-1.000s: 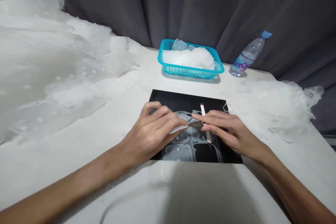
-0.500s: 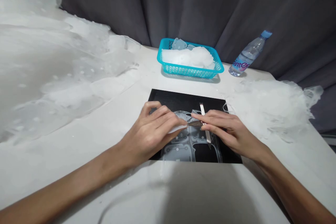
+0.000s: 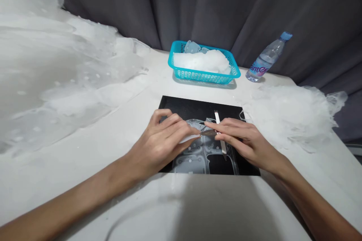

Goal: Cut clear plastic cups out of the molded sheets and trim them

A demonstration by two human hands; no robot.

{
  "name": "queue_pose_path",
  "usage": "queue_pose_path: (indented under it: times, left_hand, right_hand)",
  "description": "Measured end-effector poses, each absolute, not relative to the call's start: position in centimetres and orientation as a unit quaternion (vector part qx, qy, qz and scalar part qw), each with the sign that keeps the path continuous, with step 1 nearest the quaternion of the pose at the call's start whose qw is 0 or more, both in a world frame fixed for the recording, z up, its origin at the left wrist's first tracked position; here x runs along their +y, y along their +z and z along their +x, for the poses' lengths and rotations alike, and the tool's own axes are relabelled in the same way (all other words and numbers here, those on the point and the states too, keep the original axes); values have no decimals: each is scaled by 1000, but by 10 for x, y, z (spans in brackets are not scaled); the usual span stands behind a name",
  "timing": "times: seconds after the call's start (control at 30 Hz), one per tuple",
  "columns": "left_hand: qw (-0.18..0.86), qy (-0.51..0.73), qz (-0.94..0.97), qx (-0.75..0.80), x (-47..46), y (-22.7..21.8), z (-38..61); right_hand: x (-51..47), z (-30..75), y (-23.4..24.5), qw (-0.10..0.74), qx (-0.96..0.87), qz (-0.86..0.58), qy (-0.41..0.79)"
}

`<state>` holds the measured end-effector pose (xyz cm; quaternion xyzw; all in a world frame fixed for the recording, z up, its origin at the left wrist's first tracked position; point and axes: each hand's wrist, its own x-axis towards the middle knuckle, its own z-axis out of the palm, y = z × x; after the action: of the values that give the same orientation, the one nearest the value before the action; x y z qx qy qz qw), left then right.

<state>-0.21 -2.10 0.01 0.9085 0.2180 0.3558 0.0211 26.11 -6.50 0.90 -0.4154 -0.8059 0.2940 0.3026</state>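
A clear moulded plastic sheet lies on a black mat in front of me. My left hand rests curled on the sheet's left part and pinches a pale edge of it. Beside it, my right hand pinches a thin metal tool whose tip meets the left fingertips. A second slim metal tool lies under the right fingers, pointing away from me.
A turquoise basket heaped with white plastic pieces stands behind the mat. A water bottle lies at the back right. Heaps of clear plastic film cover the left side and the right side of the white table. A dark curtain hangs behind.
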Motion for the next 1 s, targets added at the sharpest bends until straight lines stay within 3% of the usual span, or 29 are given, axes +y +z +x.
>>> queue_pose_path:
  times: [1.0]
  left_hand:
    - [37, 336, 910, 242, -20, 0, -3]
  right_hand:
    - [-61, 262, 9, 342, -792, -428, 271]
